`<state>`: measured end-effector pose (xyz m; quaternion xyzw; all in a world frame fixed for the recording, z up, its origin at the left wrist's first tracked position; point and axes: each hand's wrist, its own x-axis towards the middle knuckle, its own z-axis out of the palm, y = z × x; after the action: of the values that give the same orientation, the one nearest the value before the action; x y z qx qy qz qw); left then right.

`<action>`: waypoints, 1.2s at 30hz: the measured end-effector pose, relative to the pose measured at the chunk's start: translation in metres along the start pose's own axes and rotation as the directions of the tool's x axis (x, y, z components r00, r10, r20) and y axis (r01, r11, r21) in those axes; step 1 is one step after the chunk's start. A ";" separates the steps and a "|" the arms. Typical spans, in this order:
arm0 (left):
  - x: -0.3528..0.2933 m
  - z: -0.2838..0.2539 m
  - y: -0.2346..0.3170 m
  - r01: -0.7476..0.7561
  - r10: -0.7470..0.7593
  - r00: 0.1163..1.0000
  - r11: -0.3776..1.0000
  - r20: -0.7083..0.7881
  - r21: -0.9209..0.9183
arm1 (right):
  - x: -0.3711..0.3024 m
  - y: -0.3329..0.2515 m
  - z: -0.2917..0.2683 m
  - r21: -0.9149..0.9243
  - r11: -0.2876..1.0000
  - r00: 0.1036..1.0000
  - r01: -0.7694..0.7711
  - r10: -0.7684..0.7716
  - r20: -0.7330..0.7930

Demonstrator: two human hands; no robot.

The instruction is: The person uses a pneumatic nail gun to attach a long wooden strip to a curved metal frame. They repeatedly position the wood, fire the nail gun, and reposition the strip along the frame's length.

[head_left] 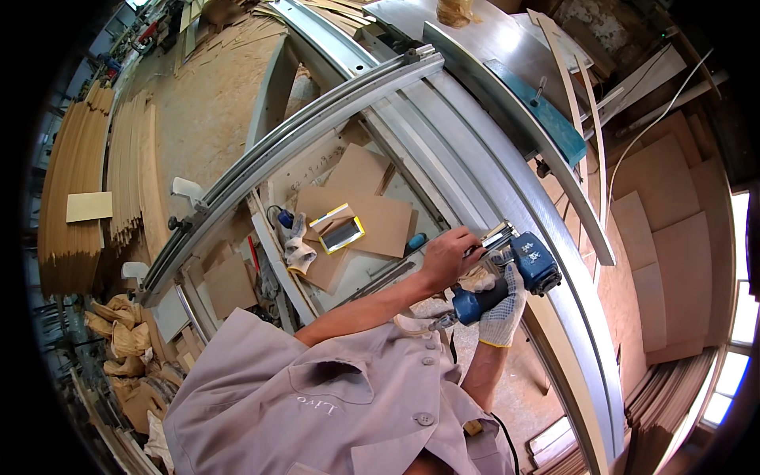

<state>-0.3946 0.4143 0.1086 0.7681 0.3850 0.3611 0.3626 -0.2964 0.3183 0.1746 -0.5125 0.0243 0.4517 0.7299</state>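
My right hand, in a white knitted glove with dotted grip, is wrapped round the handle of a blue nail gun. The tool is held sideways over the metal table, with its air fitting toward my shirt. My bare left hand is closed at the tool's long metal magazine, fingertips pinched against it. Whether a thin strip of nails is between those fingers is hidden. Left of that hand, an open box with yellow edges rests on brown board pieces. A loose work glove lies beside the box.
A slotted metal machine table with a long rail surrounds the recess holding the boards. A teal-edged fence stands at the right. Stacked wood strips are at far left, leaning panels at right, crumpled bags lower left.
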 end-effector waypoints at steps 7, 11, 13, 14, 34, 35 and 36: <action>0.009 0.006 0.004 0.062 -0.062 0.998 0.997 0.004 -0.038 | -0.006 -0.004 0.002 -0.075 0.997 1.000 0.009 -0.007 0.021; 0.012 0.010 0.006 0.116 -0.116 0.993 0.991 0.013 -0.064 | -0.008 -0.006 0.003 -0.039 0.999 1.000 -0.024 0.025 0.016; 0.012 0.015 0.004 0.116 -0.116 0.993 0.991 0.006 -0.068 | -0.003 -0.002 -0.006 0.005 0.998 0.998 -0.061 0.060 0.034; 0.012 0.018 0.003 0.115 -0.115 0.993 0.992 0.005 -0.058 | -0.001 0.000 -0.010 0.009 0.998 0.998 -0.058 0.058 0.038; 0.012 0.037 0.009 0.252 -0.247 0.967 0.959 0.057 -0.131 | 0.008 -0.002 -0.021 0.043 0.997 0.998 -0.059 0.061 -0.028; 0.012 0.038 0.008 0.227 -0.222 0.973 0.967 0.058 -0.114 | 0.011 0.000 -0.024 0.047 0.997 0.998 -0.059 0.060 -0.023; 0.013 0.040 0.006 0.202 -0.197 0.979 0.974 0.059 -0.098 | 0.015 0.003 -0.030 0.051 0.997 0.998 -0.058 0.059 -0.017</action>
<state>-0.3540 0.4115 0.0980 0.7144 0.4320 0.3233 0.4456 -0.2770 0.3049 0.1512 -0.4969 0.0575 0.4675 0.7288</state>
